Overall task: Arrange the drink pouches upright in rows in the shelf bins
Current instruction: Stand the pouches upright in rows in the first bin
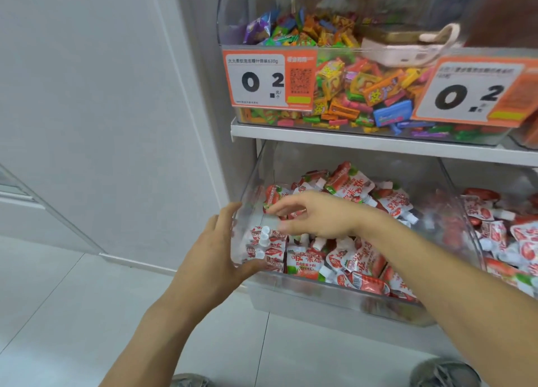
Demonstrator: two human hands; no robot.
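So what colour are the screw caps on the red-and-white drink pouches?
White, seen in the head view on the spouted red-and-white drink pouches; screw caps.

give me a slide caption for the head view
Left hand steadies the clear bin while the right hand reaches over the red drink pouches, below a candy bin.

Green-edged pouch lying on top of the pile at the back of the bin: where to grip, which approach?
Judging by its pose, pinch the green-edged pouch across its flat body from above. It lies tilted on top of the heap in the clear bin, nothing covers it, and the right hand is already inside.
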